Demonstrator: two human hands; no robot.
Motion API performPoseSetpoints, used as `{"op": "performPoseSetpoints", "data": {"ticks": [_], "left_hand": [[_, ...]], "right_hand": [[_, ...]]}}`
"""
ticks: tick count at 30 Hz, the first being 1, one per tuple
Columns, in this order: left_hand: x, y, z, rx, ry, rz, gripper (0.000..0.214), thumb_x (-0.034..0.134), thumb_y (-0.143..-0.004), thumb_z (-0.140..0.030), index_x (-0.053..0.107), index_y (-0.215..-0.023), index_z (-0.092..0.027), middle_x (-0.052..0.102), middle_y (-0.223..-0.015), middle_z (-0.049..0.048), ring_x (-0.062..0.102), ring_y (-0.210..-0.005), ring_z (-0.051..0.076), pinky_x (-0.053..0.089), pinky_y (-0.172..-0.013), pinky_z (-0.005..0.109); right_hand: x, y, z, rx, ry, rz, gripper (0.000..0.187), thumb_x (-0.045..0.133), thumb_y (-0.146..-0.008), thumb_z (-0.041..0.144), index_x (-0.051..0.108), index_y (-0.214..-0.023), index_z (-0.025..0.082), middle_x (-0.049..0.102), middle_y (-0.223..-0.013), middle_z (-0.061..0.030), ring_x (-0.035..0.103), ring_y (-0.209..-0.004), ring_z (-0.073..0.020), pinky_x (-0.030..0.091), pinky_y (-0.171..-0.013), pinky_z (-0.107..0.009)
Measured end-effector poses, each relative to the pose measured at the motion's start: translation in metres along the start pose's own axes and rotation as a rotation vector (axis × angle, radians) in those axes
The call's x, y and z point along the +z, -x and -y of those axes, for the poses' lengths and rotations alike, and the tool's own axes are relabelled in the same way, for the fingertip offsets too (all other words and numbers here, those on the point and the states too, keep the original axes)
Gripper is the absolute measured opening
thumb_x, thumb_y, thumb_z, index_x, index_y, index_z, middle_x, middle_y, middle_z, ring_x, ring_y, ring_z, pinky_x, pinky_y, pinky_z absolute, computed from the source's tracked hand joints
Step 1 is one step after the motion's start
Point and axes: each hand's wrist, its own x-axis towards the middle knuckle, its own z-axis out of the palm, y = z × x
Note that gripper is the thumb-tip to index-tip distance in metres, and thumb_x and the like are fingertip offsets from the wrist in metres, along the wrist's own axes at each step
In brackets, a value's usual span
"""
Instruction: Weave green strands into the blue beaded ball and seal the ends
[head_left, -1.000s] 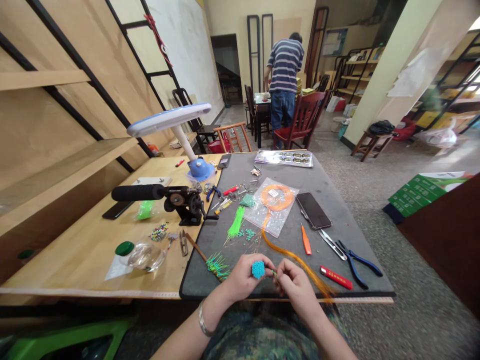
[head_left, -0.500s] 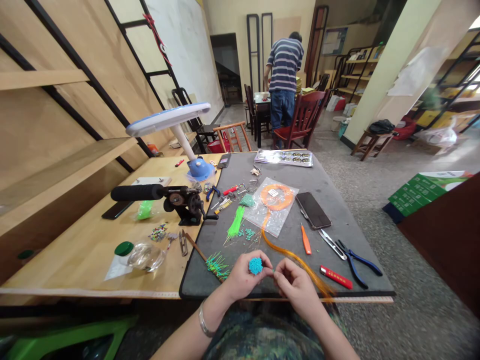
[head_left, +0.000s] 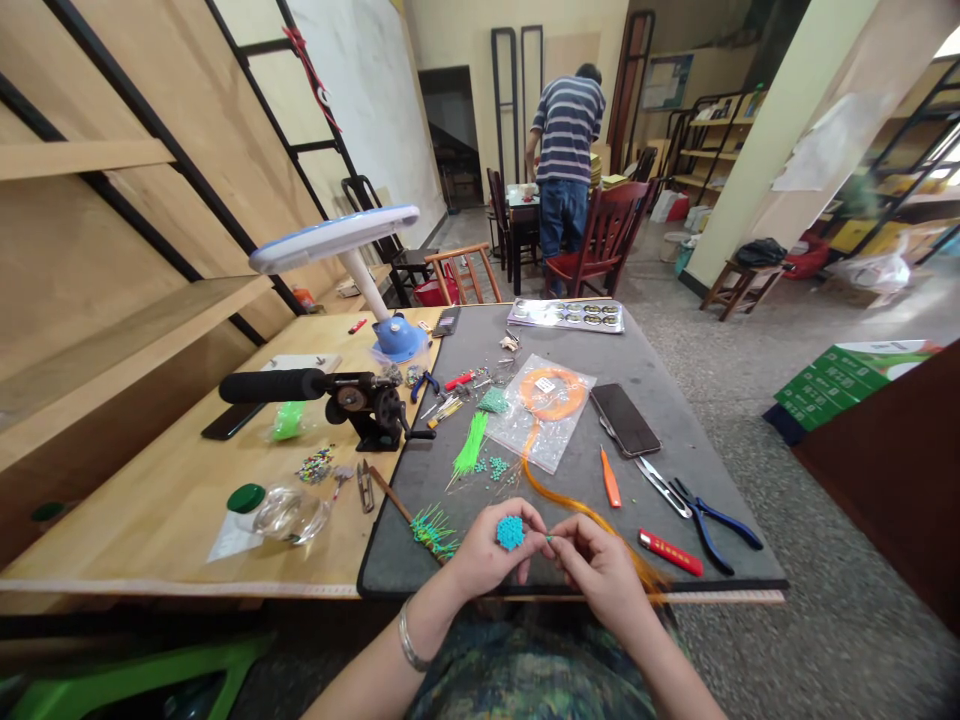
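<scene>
My left hand (head_left: 486,550) is closed around a round cluster of turquoise beads (head_left: 510,533), which faces up between thumb and curled fingers. Close against its thumb tip, my right hand (head_left: 596,560) pinches a tiny green piece (head_left: 549,539), too small to make out fully. Left of my left hand, a brown stick (head_left: 391,493) lies with green and turquoise beaded strands (head_left: 433,530) at its end. Orange thread (head_left: 562,497) runs behind my right hand from a coil (head_left: 555,394) on a clear plastic bag. Bright green strands (head_left: 471,445) and loose turquoise beads (head_left: 496,467) lie beyond.
On the grey mat's right are a phone (head_left: 625,419), an orange-handled tool (head_left: 610,480), thread snips (head_left: 664,487), blue-handled pliers (head_left: 712,525) and a red lighter (head_left: 670,552). A black hand-cranked device (head_left: 371,408) and lamp (head_left: 337,238) stand left. A person (head_left: 568,160) stands behind.
My right hand has shifted slightly and its fingers have rolled at the pinch, bringing the green piece into clearer view. My left hand keeps the bead cluster almost in place.
</scene>
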Motion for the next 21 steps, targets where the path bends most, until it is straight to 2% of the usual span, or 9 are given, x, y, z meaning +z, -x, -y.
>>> {"op": "performPoseSetpoints", "data": {"ticks": [5, 10, 14, 16, 18, 21], "left_hand": [[-0.001, 0.0, -0.003, 0.006, -0.072, 0.036, 0.027, 0.062, -0.079, -0.04, 0.054, -0.087, -0.016, 0.066, -0.067, 0.0012, 0.051, -0.04, 0.006, 0.038, -0.043, 0.018], [-0.001, 0.001, -0.005, 0.025, -0.203, 0.017, 0.019, 0.059, -0.081, -0.036, 0.057, -0.082, -0.017, 0.052, -0.048, -0.0065, 0.049, -0.04, 0.008, 0.037, -0.045, 0.018], [0.0, 0.001, -0.008, 0.019, -0.227, 0.01, 0.017, 0.058, -0.082, -0.034, 0.057, -0.083, -0.017, 0.051, -0.051, -0.0066, 0.05, -0.04, 0.008, 0.037, -0.044, 0.018], [-0.003, -0.002, -0.01, 0.009, -0.233, -0.035, 0.018, 0.055, -0.083, -0.034, 0.058, -0.084, -0.017, 0.052, -0.052, -0.0062, 0.048, -0.038, 0.008, 0.036, -0.043, 0.019], [-0.008, -0.006, -0.012, 0.023, -0.262, -0.143, 0.017, 0.054, -0.083, -0.033, 0.058, -0.083, -0.017, 0.054, -0.055, -0.0053, 0.047, -0.04, 0.008, 0.036, -0.044, 0.019], [-0.016, -0.01, -0.014, 0.129, -0.389, -0.291, 0.013, 0.058, -0.08, -0.028, 0.06, -0.074, -0.017, 0.06, -0.064, -0.0013, 0.055, -0.058, 0.012, 0.043, -0.057, 0.022]], "right_hand": [[-0.002, 0.001, -0.001, 0.001, 0.022, 0.017, 0.027, 0.055, -0.083, 0.044, 0.058, -0.076, 0.018, 0.055, -0.061, 0.0022, 0.046, -0.048, -0.0098, 0.038, -0.046, -0.02], [-0.003, 0.001, 0.001, -0.039, 0.145, -0.005, 0.022, 0.054, -0.083, 0.039, 0.059, -0.075, 0.019, 0.053, -0.057, 0.0032, 0.047, -0.049, -0.0109, 0.037, -0.048, -0.021], [-0.004, 0.0, 0.005, -0.1, 0.263, -0.033, 0.018, 0.055, -0.081, 0.032, 0.06, -0.072, 0.018, 0.054, -0.058, 0.0024, 0.048, -0.054, -0.012, 0.036, -0.052, -0.022], [-0.005, 0.0, 0.005, -0.088, 0.26, -0.046, 0.015, 0.055, -0.079, 0.031, 0.058, -0.07, 0.019, 0.052, -0.057, 0.003, 0.047, -0.054, -0.0118, 0.035, -0.052, -0.022], [-0.005, 0.0, 0.004, -0.027, 0.189, -0.042, 0.015, 0.054, -0.077, 0.031, 0.054, -0.068, 0.019, 0.05, -0.054, 0.0043, 0.045, -0.05, -0.011, 0.035, -0.05, -0.022], [-0.004, -0.001, 0.001, 0.135, 0.01, -0.018, 0.018, 0.054, -0.075, 0.036, 0.049, -0.068, 0.021, 0.049, -0.048, 0.0065, 0.041, -0.041, -0.009, 0.033, -0.043, -0.02]]}}
